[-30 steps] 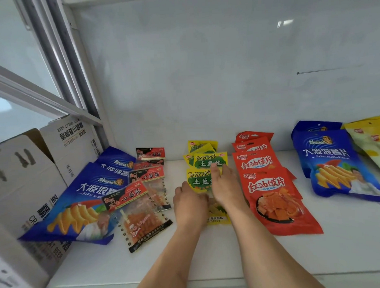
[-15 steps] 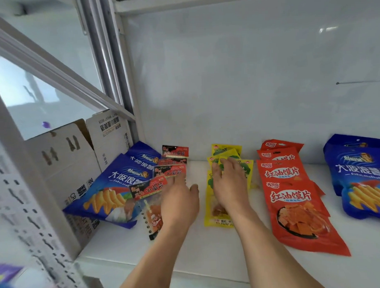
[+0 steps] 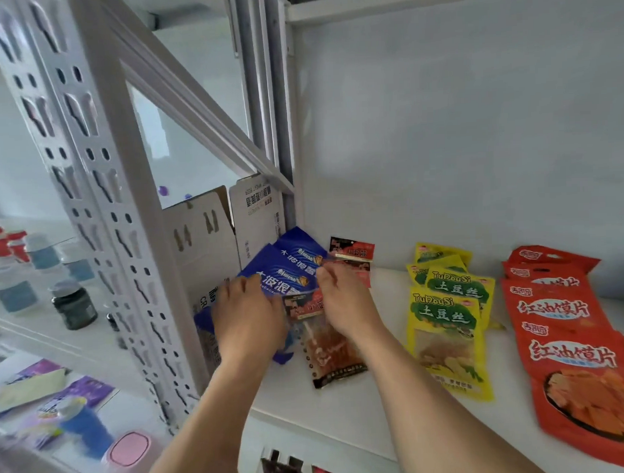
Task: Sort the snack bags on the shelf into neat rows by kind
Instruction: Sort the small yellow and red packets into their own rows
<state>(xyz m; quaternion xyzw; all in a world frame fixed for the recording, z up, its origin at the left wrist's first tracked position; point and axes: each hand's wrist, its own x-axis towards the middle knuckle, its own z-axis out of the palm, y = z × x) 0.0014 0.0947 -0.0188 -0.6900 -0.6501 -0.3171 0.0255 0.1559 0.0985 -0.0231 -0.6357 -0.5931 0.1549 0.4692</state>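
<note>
Left hand (image 3: 248, 318) laid palm-down on the front blue chip bag (image 3: 270, 285), fingers (image 3: 234, 292) bent over its left edge and gripping it. Right hand (image 3: 345, 306) at the same bag's right edge, fingers (image 3: 328, 276) curled and close together, pinching where blue bag meets the top of the red-headed clear snack packs (image 3: 328, 345); which of the two is pinched cannot be told. Second blue chip bag (image 3: 298, 251) behind the first, both leaning against the white cardboard box (image 3: 211, 236) at the shelf's left end. Clear snack packs in a column just right of the blue bags, the rearmost (image 3: 351, 249) upright against the back wall. Yellow potato-shred bags (image 3: 444, 323) in an overlapping row farther right, apart from both hands. Red chili-slice bags (image 3: 568, 333) overlapping in a row at far right. All on the white shelf (image 3: 380, 421). Perforated white upright (image 3: 100, 194) at left; jars (image 3: 72, 305) on the neighbouring shelf beyond, blurred.
</note>
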